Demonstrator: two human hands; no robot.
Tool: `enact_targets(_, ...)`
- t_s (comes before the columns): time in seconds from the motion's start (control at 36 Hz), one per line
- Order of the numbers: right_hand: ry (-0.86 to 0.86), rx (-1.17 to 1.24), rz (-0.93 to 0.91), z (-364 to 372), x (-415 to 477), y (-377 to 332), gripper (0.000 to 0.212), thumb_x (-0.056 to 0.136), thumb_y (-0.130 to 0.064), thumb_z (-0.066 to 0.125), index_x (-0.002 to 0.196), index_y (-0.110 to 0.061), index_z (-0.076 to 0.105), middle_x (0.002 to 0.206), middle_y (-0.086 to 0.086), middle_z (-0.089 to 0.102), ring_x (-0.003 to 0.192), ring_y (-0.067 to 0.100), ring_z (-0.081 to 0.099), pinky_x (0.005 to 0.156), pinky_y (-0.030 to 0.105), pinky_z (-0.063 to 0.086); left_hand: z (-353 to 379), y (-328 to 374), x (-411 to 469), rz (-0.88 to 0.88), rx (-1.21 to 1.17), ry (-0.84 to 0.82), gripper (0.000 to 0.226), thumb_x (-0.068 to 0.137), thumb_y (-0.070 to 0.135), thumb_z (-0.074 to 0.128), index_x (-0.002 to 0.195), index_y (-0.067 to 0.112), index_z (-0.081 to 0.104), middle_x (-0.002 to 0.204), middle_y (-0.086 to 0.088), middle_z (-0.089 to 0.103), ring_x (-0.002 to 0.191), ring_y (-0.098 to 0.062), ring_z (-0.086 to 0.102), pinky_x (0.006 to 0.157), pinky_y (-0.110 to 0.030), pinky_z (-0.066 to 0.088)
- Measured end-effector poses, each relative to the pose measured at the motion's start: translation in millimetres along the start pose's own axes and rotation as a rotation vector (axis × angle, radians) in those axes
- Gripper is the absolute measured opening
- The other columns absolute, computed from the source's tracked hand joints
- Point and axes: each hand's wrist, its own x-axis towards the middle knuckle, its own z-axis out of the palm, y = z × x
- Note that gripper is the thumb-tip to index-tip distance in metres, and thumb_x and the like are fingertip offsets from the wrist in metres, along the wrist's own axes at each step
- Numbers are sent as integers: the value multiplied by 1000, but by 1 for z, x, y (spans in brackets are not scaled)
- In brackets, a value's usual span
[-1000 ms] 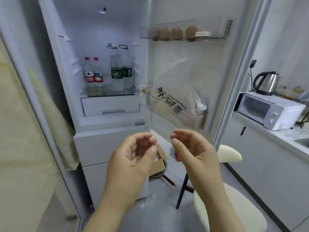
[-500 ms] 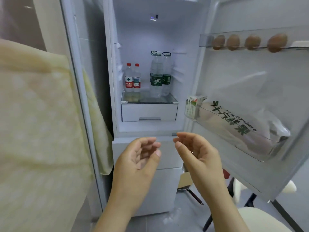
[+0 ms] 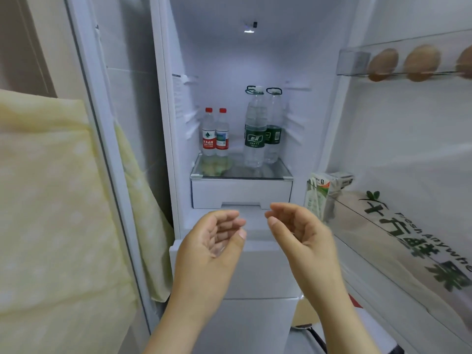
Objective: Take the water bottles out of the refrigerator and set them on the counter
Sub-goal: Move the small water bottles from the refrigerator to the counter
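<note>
The refrigerator stands open in front of me. On its glass shelf [image 3: 278, 172] stand two small red-capped water bottles [image 3: 215, 134] at the left and two tall green-labelled water bottles [image 3: 255, 131] with carry loops at the right. My left hand [image 3: 212, 241] and my right hand [image 3: 298, 231] hover side by side below the shelf, in front of the white drawer [image 3: 240, 194]. Both hands are curled loosely with fingers apart and hold nothing. Neither touches a bottle.
The open door [image 3: 408, 149] swings to the right, with eggs [image 3: 403, 63] in its top rack, a carton [image 3: 321, 195] and a printed bag [image 3: 408, 238] in the lower rack. A yellow cloth [image 3: 51, 200] hangs at the left. A pan handle [image 3: 314, 335] lies on the floor.
The view has swung left and closer to the refrigerator; the counter with the microwave and kettle has left the frame. Both hands have stayed raised and empty, now nearer the shelf.
</note>
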Motion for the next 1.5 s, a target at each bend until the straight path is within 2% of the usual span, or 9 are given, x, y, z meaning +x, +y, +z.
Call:
enact_targets(0.33, -28, 14, 34, 13, 93, 49, 19, 88, -7, 66, 98, -22, 69, 91, -7, 75, 86, -1, 68, 71, 7, 48, 12, -45, 91, -26, 54, 63, 24, 85, 4, 66, 98, 25, 66, 95, 9, 74, 92, -2, 68, 77, -10, 49)
enact_targets(0.53, 3, 28, 14, 44, 150, 70, 18, 87, -5, 66, 98, -19, 69, 92, -3, 75, 86, 0, 68, 72, 9, 49, -1, -68, 159, 4, 65, 36, 24, 85, 5, 67, 99, 24, 65, 95, 8, 74, 91, -2, 68, 78, -10, 50)
enact_targets(0.78, 38, 1, 13, 81, 210, 98, 20, 87, -7, 67, 96, -25, 70, 91, -7, 75, 86, 3, 69, 73, 13, 51, -17, -97, 238, 10, 25, -20, 25, 85, 2, 66, 98, 24, 66, 94, 9, 75, 90, -2, 68, 76, -8, 49)
enact_targets(0.97, 42, -2, 2, 89, 257, 121, 18, 88, -6, 65, 100, -18, 69, 94, 0, 75, 90, 8, 70, 75, 11, 50, -14, -120, 284, -26, 30, -21, 25, 86, 4, 66, 100, 23, 65, 95, 9, 74, 90, -1, 68, 78, -10, 50)
enact_targets(1.11, 23, 22, 10, 95, 295, 144, 20, 87, -5, 66, 99, -21, 69, 93, 1, 75, 90, 15, 71, 77, 17, 53, -5, -139, 317, -20, 61, 26, 24, 85, 5, 67, 99, 25, 65, 95, 10, 74, 91, -3, 68, 81, -13, 51)
enact_targets(1.22, -16, 3, 26, 98, 329, 159, 18, 87, -8, 67, 98, -22, 70, 91, -3, 75, 88, 14, 70, 84, 38, 58, 4, -153, 343, -15, 65, 84, 25, 85, 3, 67, 97, 25, 66, 94, 9, 74, 91, -7, 69, 79, -14, 51)
enact_targets(1.28, -35, -15, 17, 99, 345, 165, 18, 88, -10, 67, 98, -24, 70, 89, -6, 74, 86, 11, 70, 83, 41, 58, 9, -158, 356, -6, 70, 114, 25, 84, 2, 67, 96, 24, 66, 94, 7, 74, 90, -6, 69, 80, -13, 52)
enact_targets(1.39, -83, -6, 27, 100, 373, 174, 17, 88, -10, 67, 97, -24, 70, 90, -5, 74, 84, 6, 69, 77, 33, 57, 16, -168, 374, 0, 72, 166, 24, 84, 0, 66, 97, 20, 65, 96, 6, 74, 89, -4, 69, 78, -11, 51)
enact_targets(1.5, -111, 4, 35, 104, 392, 183, 16, 88, -10, 66, 97, -23, 68, 88, -4, 73, 79, -1, 66, 68, 15, 51, 14, -180, 386, -17, 61, 190, 24, 85, -2, 65, 100, 17, 64, 98, 3, 73, 86, 1, 68, 73, -7, 48)
